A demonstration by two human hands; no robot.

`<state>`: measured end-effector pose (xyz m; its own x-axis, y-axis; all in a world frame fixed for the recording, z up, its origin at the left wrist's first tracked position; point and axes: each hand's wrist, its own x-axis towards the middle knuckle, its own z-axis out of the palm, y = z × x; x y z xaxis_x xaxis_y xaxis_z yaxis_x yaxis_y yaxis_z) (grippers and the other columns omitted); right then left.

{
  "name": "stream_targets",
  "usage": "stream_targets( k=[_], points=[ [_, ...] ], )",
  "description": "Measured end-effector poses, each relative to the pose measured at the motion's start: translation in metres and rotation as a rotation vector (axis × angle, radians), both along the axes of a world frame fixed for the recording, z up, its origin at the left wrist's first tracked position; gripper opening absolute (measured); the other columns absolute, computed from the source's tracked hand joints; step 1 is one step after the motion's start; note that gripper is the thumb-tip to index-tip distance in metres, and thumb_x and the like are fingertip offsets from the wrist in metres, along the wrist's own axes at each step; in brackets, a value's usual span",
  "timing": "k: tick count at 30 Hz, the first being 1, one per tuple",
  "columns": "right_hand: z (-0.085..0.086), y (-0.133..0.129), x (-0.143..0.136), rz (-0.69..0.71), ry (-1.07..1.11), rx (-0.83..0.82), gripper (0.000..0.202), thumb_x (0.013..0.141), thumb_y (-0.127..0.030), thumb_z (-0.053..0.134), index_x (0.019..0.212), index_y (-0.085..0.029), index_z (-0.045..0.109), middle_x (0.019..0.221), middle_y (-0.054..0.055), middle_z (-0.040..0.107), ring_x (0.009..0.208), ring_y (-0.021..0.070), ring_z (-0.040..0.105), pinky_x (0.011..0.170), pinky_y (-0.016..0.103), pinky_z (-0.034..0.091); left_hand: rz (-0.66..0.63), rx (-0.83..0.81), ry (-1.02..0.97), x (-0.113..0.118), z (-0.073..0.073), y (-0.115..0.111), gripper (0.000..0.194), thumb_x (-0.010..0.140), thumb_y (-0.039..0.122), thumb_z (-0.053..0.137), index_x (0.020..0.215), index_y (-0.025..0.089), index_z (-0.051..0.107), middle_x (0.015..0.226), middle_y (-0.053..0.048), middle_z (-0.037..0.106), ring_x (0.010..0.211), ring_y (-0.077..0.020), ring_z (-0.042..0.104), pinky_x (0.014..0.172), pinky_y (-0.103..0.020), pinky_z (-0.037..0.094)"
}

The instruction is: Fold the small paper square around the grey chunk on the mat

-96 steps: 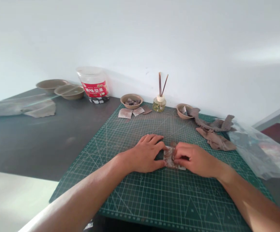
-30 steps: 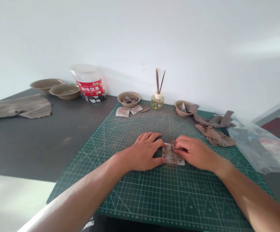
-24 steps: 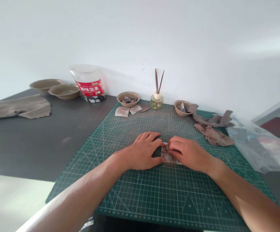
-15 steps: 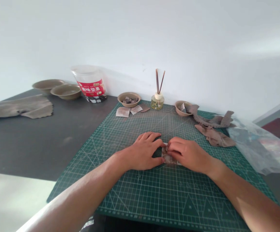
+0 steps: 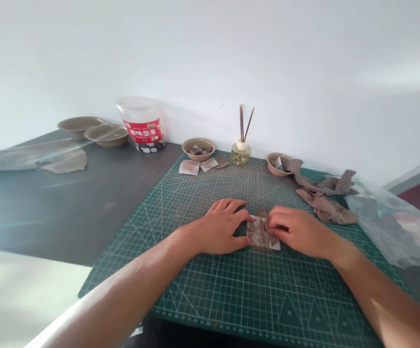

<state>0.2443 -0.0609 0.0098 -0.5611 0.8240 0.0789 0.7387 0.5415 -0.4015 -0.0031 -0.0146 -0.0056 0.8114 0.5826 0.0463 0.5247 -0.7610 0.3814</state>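
Lumps [image 5: 200,151] are held in a bowl [image 5: 199,157]; left grip [image 5: 224,229] is spread against paper [image 5: 259,236] on a mat [image 5: 228,290], right grip [image 5: 297,229] pinched on something mostly hidden.

From my end I read this as a small craft workspace, whether home or studio I can't tell: green gridded cutting mat [image 5: 195,290] on a dark grey tabletop [image 5: 101,208], white rectangular sheet smeared with brown [image 5: 257,233], round tan bowl [image 5: 194,157] of greyish fragments [image 5: 200,151]. The clear glass reed diffuser [image 5: 240,155] looks domestic.
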Motion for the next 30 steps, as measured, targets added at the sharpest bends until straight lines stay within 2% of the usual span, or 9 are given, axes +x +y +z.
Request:
stream_targets(
  k=[3, 7, 12, 17, 21, 23, 26, 30],
  points=[
    [-0.0016, -0.0019, -0.0035, 0.054, 0.026, -0.038, 0.011, 0.096, -0.021, 0.059, 0.085, -0.022, 0.064, 0.091, 0.001, 0.066, 0.084, 0.0155, 0.063, 0.075, 0.027, 0.046, -0.006, -0.001, 0.005, 0.0002, 0.0002, 0.0001, 0.045, 0.091, 0.052, 0.061, 0.128, 0.028, 0.055, 0.153, -0.007, 0.038, 0.145, -0.0348, 0.027, 0.115, -0.055, 0.026],
    [-0.0024, 0.0020, -0.0029, -0.079, 0.037, 0.023, 0.013, 0.096, -0.019, 0.058, 0.083, -0.021, 0.063, 0.095, 0.002, 0.065, 0.086, 0.0158, 0.062, 0.080, 0.029, 0.046, -0.001, 0.020, 0.005, 0.0004, -0.0002, 0.0005, 0.047, 0.092, 0.052, 0.060, 0.132, 0.029, 0.053, 0.154, -0.008, 0.037, 0.144, -0.0338, 0.028, 0.115, -0.055, 0.026],
    [0.0002, -0.0004, -0.0015, 0.087, 0.041, -0.071, 0.014, 0.096, -0.021, 0.059, 0.083, -0.021, 0.064, 0.090, 0.001, 0.065, 0.082, 0.0146, 0.062, 0.074, 0.027, 0.046, -0.013, 0.002, 0.014, 0.0000, -0.0004, 0.0003, 0.046, 0.092, 0.053, 0.059, 0.130, 0.028, 0.054, 0.155, -0.008, 0.036, 0.145, -0.0348, 0.025, 0.116, -0.056, 0.025],
    [-0.0012, 0.0045, 0.0012, -0.040, 0.032, 0.036, 0.014, 0.096, -0.020, 0.057, 0.085, -0.021, 0.066, 0.096, 0.003, 0.066, 0.086, 0.0165, 0.063, 0.079, 0.030, 0.047, -0.007, 0.024, 0.004, 0.0002, -0.0010, 0.0007, 0.048, 0.093, 0.053, 0.058, 0.134, 0.029, 0.051, 0.154, -0.008, 0.037, 0.144, -0.0335, 0.027, 0.116, -0.055, 0.025],
    [0.0002, 0.0017, 0.0015, 0.085, 0.025, -0.063, 0.014, 0.095, -0.020, 0.059, 0.084, -0.022, 0.066, 0.090, 0.001, 0.065, 0.082, 0.0152, 0.063, 0.075, 0.028, 0.047, -0.015, -0.004, 0.019, 0.0008, 0.0003, 0.0004, 0.046, 0.092, 0.052, 0.059, 0.131, 0.029, 0.054, 0.155, -0.007, 0.036, 0.145, -0.0346, 0.026, 0.116, -0.055, 0.025],
    [0.0008, 0.0010, 0.0005, 0.077, 0.026, -0.034, 0.013, 0.096, -0.019, 0.058, 0.086, -0.022, 0.066, 0.094, 0.002, 0.066, 0.085, 0.0158, 0.063, 0.077, 0.028, 0.047, -0.013, -0.003, 0.021, 0.0009, 0.0009, 0.0003, 0.046, 0.092, 0.052, 0.059, 0.132, 0.029, 0.053, 0.155, -0.008, 0.036, 0.145, -0.0346, 0.025, 0.116, -0.055, 0.025],
    [0.0020, 0.0025, 0.0019, -0.008, 0.023, 0.023, 0.015, 0.096, -0.018, 0.057, 0.084, -0.021, 0.065, 0.096, 0.003, 0.066, 0.087, 0.0166, 0.063, 0.080, 0.030, 0.047, 0.000, 0.010, 0.020, 0.0010, 0.0012, 0.0003, 0.048, 0.092, 0.052, 0.059, 0.134, 0.029, 0.052, 0.155, -0.008, 0.036, 0.145, -0.0336, 0.026, 0.116, -0.055, 0.024],
    [0.0020, 0.0006, 0.0004, 0.096, -0.005, -0.052, 0.015, 0.097, -0.020, 0.057, 0.084, -0.022, 0.065, 0.090, 0.000, 0.065, 0.082, 0.0150, 0.063, 0.073, 0.027, 0.046, -0.010, -0.006, 0.029, 0.0009, 0.0019, 0.0002, 0.046, 0.092, 0.052, 0.059, 0.131, 0.028, 0.054, 0.155, -0.008, 0.036, 0.146, -0.0342, 0.026, 0.116, -0.055, 0.026]
  ],
)
